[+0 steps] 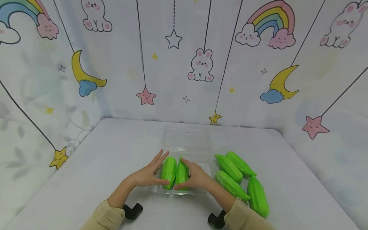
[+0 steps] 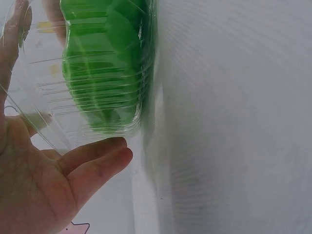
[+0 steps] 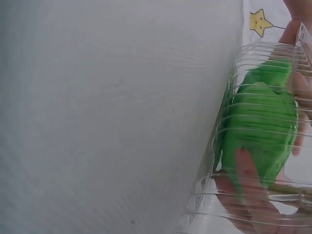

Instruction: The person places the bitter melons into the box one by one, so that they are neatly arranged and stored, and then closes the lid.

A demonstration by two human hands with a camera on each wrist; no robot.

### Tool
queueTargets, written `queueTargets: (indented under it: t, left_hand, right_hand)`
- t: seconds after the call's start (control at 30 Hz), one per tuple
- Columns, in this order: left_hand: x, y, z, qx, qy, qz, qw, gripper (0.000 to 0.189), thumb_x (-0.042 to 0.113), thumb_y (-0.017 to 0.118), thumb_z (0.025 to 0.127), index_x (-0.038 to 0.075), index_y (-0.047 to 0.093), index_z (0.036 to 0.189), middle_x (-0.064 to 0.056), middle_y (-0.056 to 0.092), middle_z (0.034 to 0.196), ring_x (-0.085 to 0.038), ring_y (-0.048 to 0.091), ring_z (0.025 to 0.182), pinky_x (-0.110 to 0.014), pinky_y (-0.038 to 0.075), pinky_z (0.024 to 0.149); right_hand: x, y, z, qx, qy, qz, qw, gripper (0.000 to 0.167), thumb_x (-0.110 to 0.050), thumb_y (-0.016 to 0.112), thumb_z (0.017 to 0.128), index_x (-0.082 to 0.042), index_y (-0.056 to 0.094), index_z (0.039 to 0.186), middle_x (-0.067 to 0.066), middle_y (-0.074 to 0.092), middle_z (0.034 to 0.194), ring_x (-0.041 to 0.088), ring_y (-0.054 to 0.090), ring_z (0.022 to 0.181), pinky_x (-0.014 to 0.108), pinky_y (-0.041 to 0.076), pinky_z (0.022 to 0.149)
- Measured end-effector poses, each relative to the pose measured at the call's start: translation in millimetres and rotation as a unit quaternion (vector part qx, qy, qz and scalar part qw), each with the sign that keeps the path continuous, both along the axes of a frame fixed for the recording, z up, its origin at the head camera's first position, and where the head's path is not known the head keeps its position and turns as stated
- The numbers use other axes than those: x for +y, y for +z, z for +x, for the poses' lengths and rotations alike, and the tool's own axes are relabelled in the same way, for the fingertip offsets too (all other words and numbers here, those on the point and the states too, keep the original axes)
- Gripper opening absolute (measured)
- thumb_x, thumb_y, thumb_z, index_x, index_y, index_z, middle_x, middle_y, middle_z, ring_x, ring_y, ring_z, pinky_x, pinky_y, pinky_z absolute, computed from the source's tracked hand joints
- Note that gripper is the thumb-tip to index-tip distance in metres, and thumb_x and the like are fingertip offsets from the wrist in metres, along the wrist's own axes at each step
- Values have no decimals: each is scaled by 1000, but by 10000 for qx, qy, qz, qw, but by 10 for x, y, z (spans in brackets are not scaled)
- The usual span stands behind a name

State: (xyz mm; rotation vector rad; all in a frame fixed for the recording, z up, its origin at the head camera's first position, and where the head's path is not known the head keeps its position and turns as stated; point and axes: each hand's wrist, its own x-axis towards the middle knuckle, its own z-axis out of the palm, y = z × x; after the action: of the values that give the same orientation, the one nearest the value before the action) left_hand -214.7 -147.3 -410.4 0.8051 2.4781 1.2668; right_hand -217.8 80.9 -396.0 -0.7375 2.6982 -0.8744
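Observation:
Two bright green, ridged toy vegetables with tapered tips lie side by side in a clear plastic clamshell box (image 1: 198, 192), its lid folded back. My right hand (image 1: 198, 176) holds the right toy vegetable (image 1: 181, 174) between thumb and fingers; the right wrist view shows its fingers (image 3: 248, 170) against the green surface through the box wall. My left hand (image 1: 148, 174) is spread at the box's left side, thumb near the left toy vegetable (image 1: 169, 172). The left wrist view shows its fingers (image 2: 97, 168) extended beside the box and holding nothing.
Several more green toy vegetables (image 1: 230, 185) lie on the white table right of the box, near the right forearm. The transparent lid (image 1: 187, 140) extends toward the back. A patterned cloth wall (image 1: 178, 70) stands behind the table.

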Motion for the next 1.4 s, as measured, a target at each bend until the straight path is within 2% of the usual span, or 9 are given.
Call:
queueTargets:
  t: [0.5, 0.63, 0.73, 0.83, 1.13, 1.4]
  left_hand:
    - [17, -12, 14, -8, -44, -64, 10000, 103, 37, 72, 78, 22, -3, 148, -15, -19, 149, -49, 23, 128, -54, 36, 96]
    - [24, 7, 0, 36, -37, -107, 9999, 104, 37, 72, 78, 23, -3, 148, -15, -19, 149, -49, 24, 128, -54, 36, 96]
    - [28, 13, -15, 62, -30, -114, 9999, 104, 38, 72, 78, 23, -3, 148, -15, -19, 149, -48, 24, 128, -54, 37, 96]
    - [24, 5, -16, 23, -9, -116, 9999, 104, 38, 72, 78, 24, -2, 148, -14, -19, 149, -47, 23, 129, -54, 36, 96]
    - [10, 1, 21, 40, 58, -142, 9999, 104, 39, 73, 77, 23, -2, 148, -15, -18, 149, -46, 19, 131, -53, 36, 96]
    - [16, 25, 21, 78, 81, -182, 9998, 105, 38, 73, 76, 23, -2, 148, -15, -18, 149, -48, 24, 128, -53, 36, 96]
  right_hand:
    - [94, 13, 28, -31, 40, -31, 10000, 99, -48, 80, 63, -5, 34, 141, 20, 44, 133, 38, 42, 120, 55, 39, 93]
    - [138, 48, 22, -32, -33, -87, 10000, 101, -48, 80, 63, -8, 33, 142, 21, 45, 129, 28, 58, 95, 44, 50, 79]
    - [177, 71, 10, -49, -45, -176, 9998, 101, -46, 81, 63, -8, 31, 142, 23, 45, 128, 17, 59, 76, 31, 51, 65]
    - [206, 87, 9, -45, -32, -209, 9998, 102, -45, 82, 62, -9, 31, 143, 25, 43, 129, 17, 60, 76, 28, 51, 63]
    - [269, 116, 34, -164, -112, -360, 9992, 103, -43, 83, 61, -12, 30, 144, 26, 39, 133, 26, 61, 84, 32, 52, 64]
    - [372, 248, 56, -147, 12, -349, 9993, 102, -42, 82, 63, -15, 27, 145, 26, 36, 135, 28, 60, 90, 34, 52, 68]
